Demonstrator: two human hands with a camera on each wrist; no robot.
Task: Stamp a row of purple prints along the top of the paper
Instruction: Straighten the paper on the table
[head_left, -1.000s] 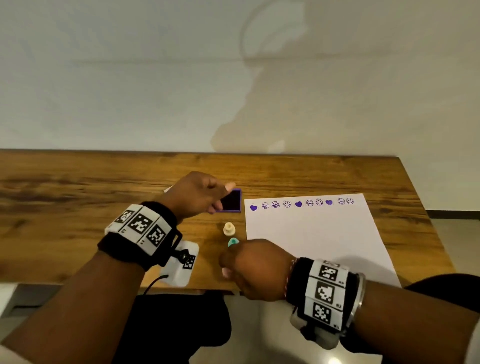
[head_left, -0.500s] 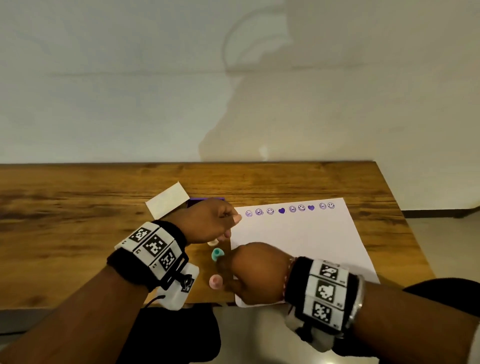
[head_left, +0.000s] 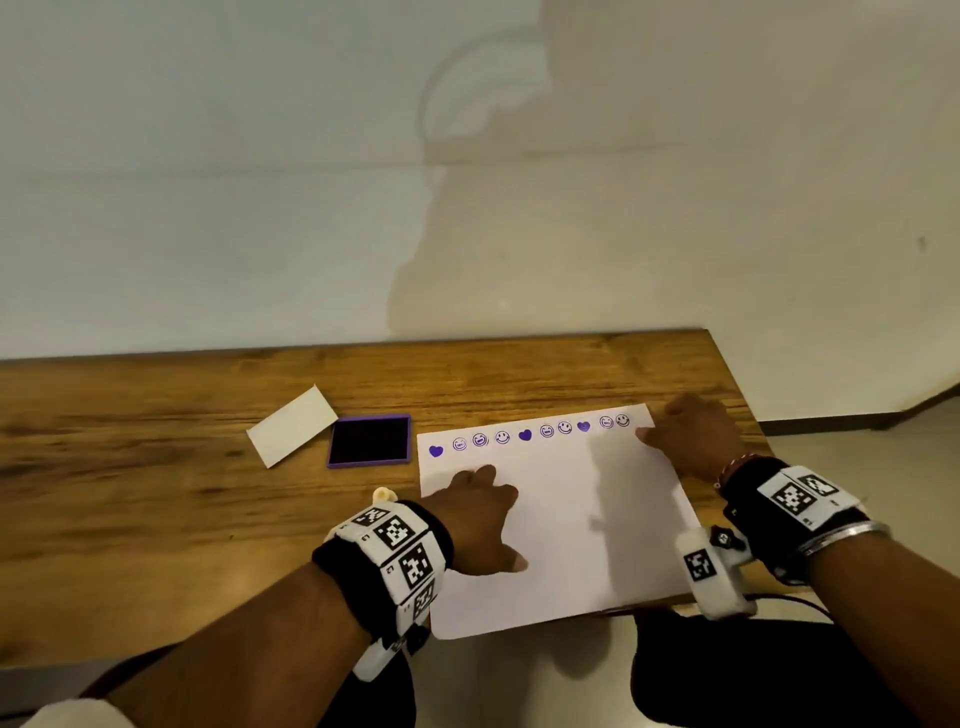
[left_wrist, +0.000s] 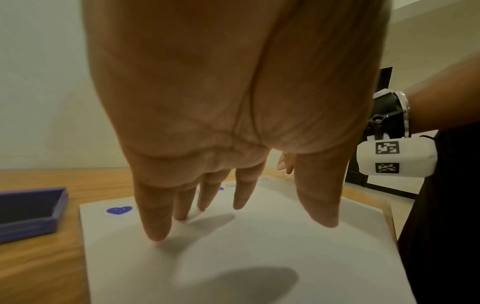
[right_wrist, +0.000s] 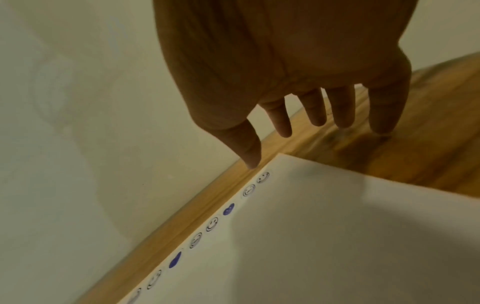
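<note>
The white paper (head_left: 571, 519) lies on the wooden table (head_left: 156, 493), with a row of purple hearts and smiley prints (head_left: 524, 435) along its top edge. My left hand (head_left: 480, 499) lies on the sheet's left part, its straight fingers (left_wrist: 155, 226) touching the paper (left_wrist: 233, 257) just below the first heart print (left_wrist: 119, 210). My right hand (head_left: 685, 431) is at the sheet's top right corner, holding nothing. Its spread fingers (right_wrist: 384, 115) reach the wood beyond the paper (right_wrist: 337, 226). The purple ink pad (head_left: 370, 440) lies uncovered left of the paper.
A white card-like lid (head_left: 292, 426) lies left of the ink pad. A cream stamp (head_left: 384, 494) stands by my left wrist, partly hidden. The paper's near edge overhangs the table front. The table's right edge runs close beyond my right hand. A wall stands behind.
Both hands have left the ink pad and the stamps near the front edge. The left now rests on the paper's left part; the right has swung out to its top right corner.
</note>
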